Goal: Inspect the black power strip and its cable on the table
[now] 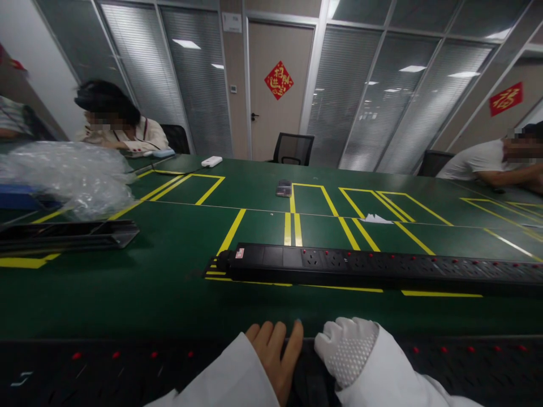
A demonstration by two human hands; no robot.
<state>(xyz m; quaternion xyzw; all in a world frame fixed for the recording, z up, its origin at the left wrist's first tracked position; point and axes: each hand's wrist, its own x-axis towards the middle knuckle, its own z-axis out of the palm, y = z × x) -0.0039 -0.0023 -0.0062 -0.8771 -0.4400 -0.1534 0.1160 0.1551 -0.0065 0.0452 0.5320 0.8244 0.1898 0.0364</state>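
While both hands are positioned at the near edge of the table point(169, 308), the near power strip point(136, 373) lies beneath and to either side of them, running along the bottom of the view. The left hand point(275, 350) is bare: three fingers lie curled side by side, and one digit extends forward, set apart from them. The right hand point(350, 347) wears a white mesh glove; its fingers are bent and pressed together. Whether either hand grips anything cannot be determined, as both palms are hidden. A dark part point(311, 379) shows between the hands; its type is unclear.

The far power strip point(382, 271) lies just beyond the hands, apart from them, alongside yellow tape point(231, 232). Its sockets and red indicators are in place, two plain panels occupy its left portion, and a label is attached near the left end. On this evidence, the exterior of this unit appears assembled.

The near unit also carries red indicators, so its face is judged at least partly fitted. Its middle is covered by the hands; work remaining there cannot be confirmed. At left, an open black channel point(127, 234) shows no sockets and appears unfitted.
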